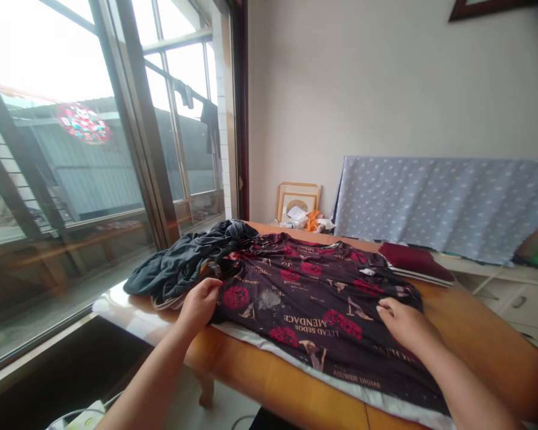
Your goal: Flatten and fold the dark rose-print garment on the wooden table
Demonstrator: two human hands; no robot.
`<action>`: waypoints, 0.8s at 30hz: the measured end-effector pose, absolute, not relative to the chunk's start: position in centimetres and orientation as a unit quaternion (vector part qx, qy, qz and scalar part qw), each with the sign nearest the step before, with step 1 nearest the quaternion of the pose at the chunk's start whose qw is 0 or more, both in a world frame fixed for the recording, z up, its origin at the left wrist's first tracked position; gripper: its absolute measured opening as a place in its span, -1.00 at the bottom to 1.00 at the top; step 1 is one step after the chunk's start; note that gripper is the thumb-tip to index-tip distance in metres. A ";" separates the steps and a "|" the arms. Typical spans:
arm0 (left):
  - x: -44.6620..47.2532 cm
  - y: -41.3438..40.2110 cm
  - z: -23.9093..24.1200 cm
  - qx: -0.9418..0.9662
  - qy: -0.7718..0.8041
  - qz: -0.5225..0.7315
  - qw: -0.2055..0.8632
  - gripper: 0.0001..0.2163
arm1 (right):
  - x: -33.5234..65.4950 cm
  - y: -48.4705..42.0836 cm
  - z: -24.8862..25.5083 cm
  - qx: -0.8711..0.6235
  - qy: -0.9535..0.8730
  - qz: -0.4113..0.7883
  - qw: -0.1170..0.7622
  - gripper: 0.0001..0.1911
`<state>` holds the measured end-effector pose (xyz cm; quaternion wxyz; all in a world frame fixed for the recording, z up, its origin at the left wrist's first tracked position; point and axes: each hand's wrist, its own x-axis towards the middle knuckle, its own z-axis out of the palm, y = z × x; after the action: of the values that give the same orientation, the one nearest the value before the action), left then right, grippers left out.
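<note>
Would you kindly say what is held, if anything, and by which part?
The left hand apparently pinches the printed shirt by its left edge; whether the right hand grips it is unclear.

- The shirt (316,301) lies spread on the table (470,340), in the middle.
- Under its near edge lies a cloth layer (381,401), which comes out a little toward the person.
- The left hand (202,301) is at the left edge of the shirt; the right hand (401,322) is on its right part.
- To the left of the shirt, touching it, is the clothes pile (174,263).
- At the right far corner of the shirt lies a flat stack (412,263).
- Behind the table, near the wall (363,77), picture frames (297,200) stand left of a hanging cover (434,206).
- The window (94,185) is at the left.
</note>
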<state>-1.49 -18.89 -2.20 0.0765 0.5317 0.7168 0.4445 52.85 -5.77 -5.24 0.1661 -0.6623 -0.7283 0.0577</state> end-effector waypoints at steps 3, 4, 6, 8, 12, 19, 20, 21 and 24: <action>-3.1 -21.5 -2.4 0.493 0.747 0.444 0.033 -0.71 | 52.0 -6.6 -3.8 -0.634 -0.753 0.055 0.167 -0.63; -3.5 -22.2 -2.5 0.488 0.755 0.437 0.025 -0.72 | 51.9 -6.9 -3.3 -0.626 -0.758 0.057 0.173 -0.63; -4.1 -23.3 -2.9 0.489 0.766 0.417 0.015 -0.72 | 52.1 -7.9 -2.4 -0.619 -0.760 0.065 0.188 -0.63; -4.3 -23.9 -3.5 0.501 0.769 0.397 0.013 -0.70 | 52.8 -9.3 -1.8 -0.621 -0.752 0.078 0.207 -0.61; -4.3 -24.3 -4.8 0.530 0.755 0.385 -0.020 -0.67 | 54.9 -13.3 -1.3 -0.652 -0.707 0.100 0.256 -0.57; -2.8 -24.3 -5.9 0.564 0.728 0.366 -0.134 -0.77 | 59.2 -20.0 -2.6 -0.715 -0.592 0.058 0.368 -0.60; -2.6 -24.2 -6.0 0.572 0.732 0.349 -0.128 -0.76 | 59.7 -20.7 -3.0 -0.721 -0.578 0.056 0.378 -0.59; -2.5 -24.2 -6.0 0.576 0.738 0.330 -0.118 -0.76 | 60.1 -21.3 -3.3 -0.727 -0.566 0.058 0.385 -0.59; -2.3 -24.0 -6.1 0.583 0.757 0.283 -0.087 -0.71 | 60.6 -22.8 -4.5 -0.726 -0.559 0.088 0.390 -0.59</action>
<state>-2.31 -24.02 -6.09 -0.0873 0.5828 0.7569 0.2826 60.56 -22.79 -4.49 0.3898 -0.7264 -0.5591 0.0880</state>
